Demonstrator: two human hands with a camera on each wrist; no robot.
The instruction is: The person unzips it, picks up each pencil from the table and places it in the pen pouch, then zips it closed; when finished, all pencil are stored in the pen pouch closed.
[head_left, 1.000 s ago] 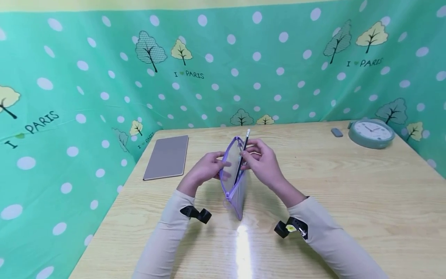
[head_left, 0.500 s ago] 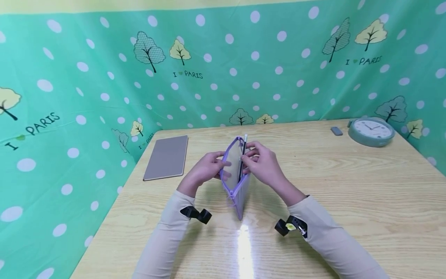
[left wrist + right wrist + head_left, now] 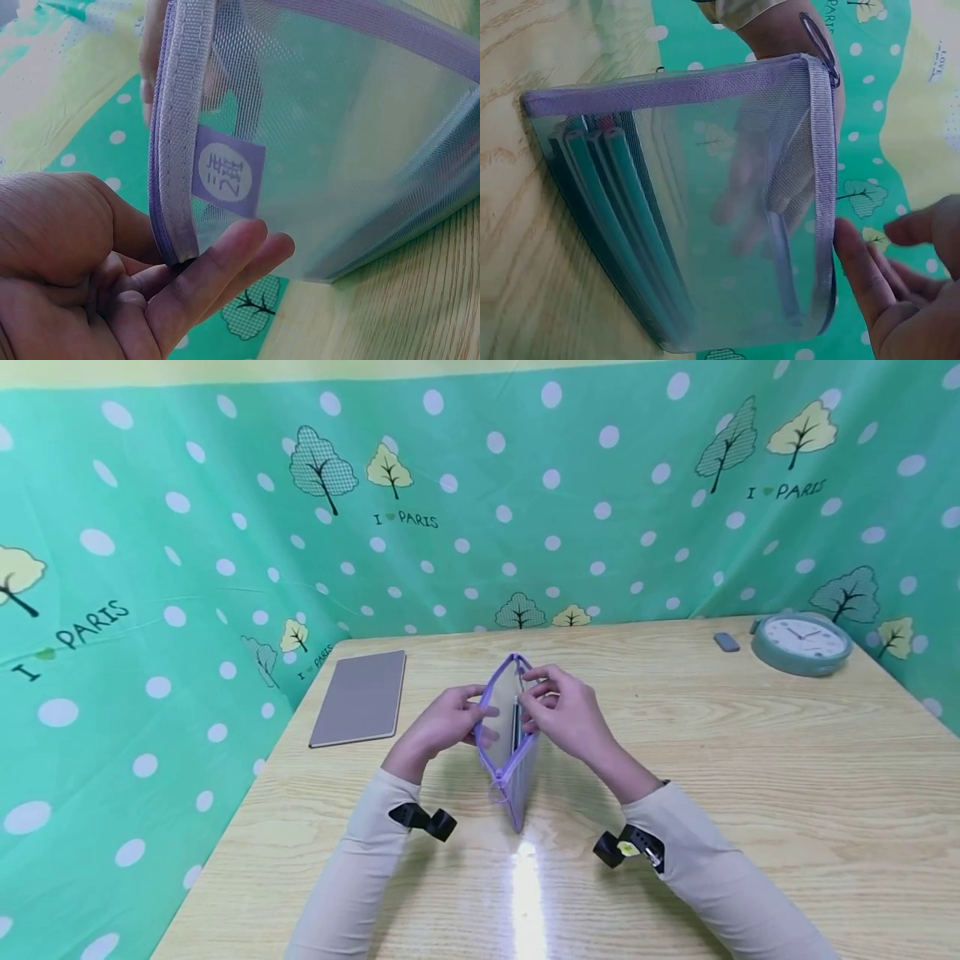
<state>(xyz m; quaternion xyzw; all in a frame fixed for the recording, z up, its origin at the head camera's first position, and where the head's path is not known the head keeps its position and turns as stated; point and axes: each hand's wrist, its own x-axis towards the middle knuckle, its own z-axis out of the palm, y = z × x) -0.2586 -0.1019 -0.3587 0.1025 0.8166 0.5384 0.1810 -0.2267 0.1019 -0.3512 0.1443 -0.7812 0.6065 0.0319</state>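
Observation:
A translucent mesh pencil pouch (image 3: pixel 517 789) with purple trim stands on the table, its zipper mouth spread wide. My left hand (image 3: pixel 447 720) pinches the left rim, thumb on one side and fingers on the other, beside a purple label (image 3: pixel 229 171) in the left wrist view. At the opposite rim is my right hand (image 3: pixel 566 710), a fingertip against the zipper band and the thumb held apart, with nothing gripped. Several pencils (image 3: pixel 619 202) lie along the pouch's bottom, seen blurred through the mesh. In the head view a dark pencil (image 3: pixel 516 725) shows inside the mouth.
A grey notebook (image 3: pixel 362 697) lies at the table's left edge. Toward the back right are a small grey eraser-like block (image 3: pixel 726 642) and a round green clock (image 3: pixel 801 643). A green patterned curtain (image 3: pixel 450 568) borders the table behind and on the left.
The pencil in my right hand has slid down into the pouch and left the fingers. My left hand has kept its hold on the rim.

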